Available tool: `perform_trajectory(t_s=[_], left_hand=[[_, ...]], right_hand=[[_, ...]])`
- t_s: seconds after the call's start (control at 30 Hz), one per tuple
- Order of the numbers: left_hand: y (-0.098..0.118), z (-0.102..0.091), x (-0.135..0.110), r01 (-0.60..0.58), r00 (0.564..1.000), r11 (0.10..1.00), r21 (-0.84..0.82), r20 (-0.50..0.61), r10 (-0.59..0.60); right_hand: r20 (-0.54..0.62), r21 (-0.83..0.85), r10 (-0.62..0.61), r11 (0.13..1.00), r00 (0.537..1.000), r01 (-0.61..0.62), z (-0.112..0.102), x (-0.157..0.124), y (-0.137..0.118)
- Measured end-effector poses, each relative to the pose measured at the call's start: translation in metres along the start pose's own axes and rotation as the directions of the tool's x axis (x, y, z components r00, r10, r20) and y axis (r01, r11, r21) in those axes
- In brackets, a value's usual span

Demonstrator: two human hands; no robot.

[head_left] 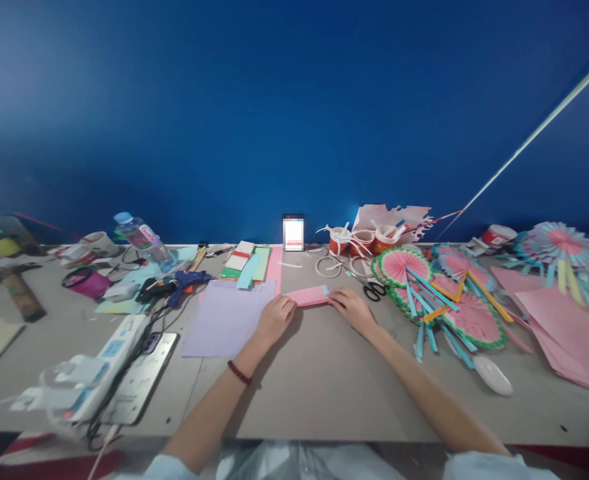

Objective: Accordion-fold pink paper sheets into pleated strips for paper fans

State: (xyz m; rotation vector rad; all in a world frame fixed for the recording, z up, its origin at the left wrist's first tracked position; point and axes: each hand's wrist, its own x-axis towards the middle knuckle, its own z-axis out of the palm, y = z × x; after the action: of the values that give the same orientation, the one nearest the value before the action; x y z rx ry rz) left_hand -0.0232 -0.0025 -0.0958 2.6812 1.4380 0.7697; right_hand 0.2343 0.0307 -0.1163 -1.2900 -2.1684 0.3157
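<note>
A narrow pink strip of folded paper (pixel 308 296) with a light blue bit at its right end lies between my two hands. Its left end is pinched by my left hand (pixel 277 316), fingers closed. At the blue end, my right hand (pixel 350 309) has its fingers pressed together on the paper. A lavender sheet (pixel 222 320) lies beside my left forearm. Black-handled scissors (pixel 374 291) rest a little right of my right hand. Further right sit round pink paper fans (pixel 405 268) with green edges and blue strips.
On the left are a power strip (pixel 119 350), a phone (pixel 147 380), a blue glue gun (pixel 187 287) and a tilted bottle (pixel 142 237). A lit screen (pixel 294 233) stands at the wall. Red cups (pixel 339 241), a white mouse (pixel 493 375) and pink sheets (pixel 564 327) lie to the right.
</note>
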Motion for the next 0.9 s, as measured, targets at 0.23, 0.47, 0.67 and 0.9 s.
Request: perform_trajectory(t_s=[0.23, 0.47, 0.67, 0.9], left_hand=[[0.011, -0.029, 0.007, 0.055, 0.995, 0.985, -0.165, 0.087, -0.041], [0.048, -0.068, 0.025, 0.196, 0.979, 0.832, -0.52, 0.157, -0.133], [0.071, -0.081, 0.029, 0.287, 0.954, 0.622, -0.728, 0.163, -0.25], [0.085, -0.087, 0.022, 0.302, 0.93, 0.56, -0.771, 0.109, -0.352]], right_hand=[[-0.019, 0.145, 0.012, 0.989, 1.0, -0.009, -0.031, 0.007, -0.027], [-0.024, 0.301, -0.039, 0.953, 0.999, 0.045, -0.076, 0.016, -0.082], [-0.01, 0.494, 0.096, 0.866, 0.995, -0.079, -0.087, 0.01, -0.109], [0.166, 0.844, 0.385, 0.421, 0.908, -0.332, -0.083, 0.004, -0.12]])
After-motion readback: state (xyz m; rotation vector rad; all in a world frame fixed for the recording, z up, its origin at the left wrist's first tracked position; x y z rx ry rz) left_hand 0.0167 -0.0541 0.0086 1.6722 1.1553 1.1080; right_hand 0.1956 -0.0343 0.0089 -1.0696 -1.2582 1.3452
